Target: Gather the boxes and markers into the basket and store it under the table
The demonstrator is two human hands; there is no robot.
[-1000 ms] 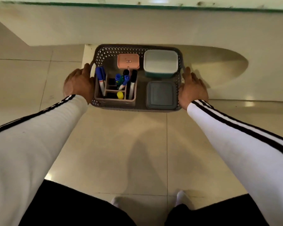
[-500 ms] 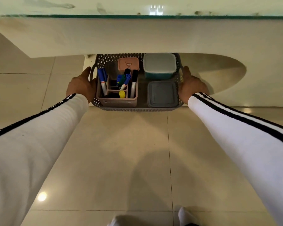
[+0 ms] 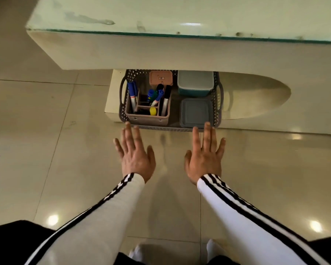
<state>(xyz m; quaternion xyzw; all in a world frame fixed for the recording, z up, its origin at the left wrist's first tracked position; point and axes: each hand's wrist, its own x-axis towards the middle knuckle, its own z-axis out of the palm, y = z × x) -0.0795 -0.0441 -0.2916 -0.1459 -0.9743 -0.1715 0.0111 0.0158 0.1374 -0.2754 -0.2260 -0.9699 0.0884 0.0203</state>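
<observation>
Head camera looked down at a glass-topped bench (image 3: 180, 50) over a tiled floor (image 3: 55, 150). Beneath it sat the grey basket (image 3: 217, 104), holding lidded boxes (image 3: 196, 113) and a caddy of markers (image 3: 155, 96). Just short of its near rim, the left hand (image 3: 135, 153) and right hand (image 3: 204, 157) hovered, fingers (image 3: 207, 131) spread, gripping nothing.

Pale tiled floor (image 3: 75, 169), grey basket (image 3: 217, 104) directly on it, partly under the glass-topped table (image 3: 161, 52).
</observation>
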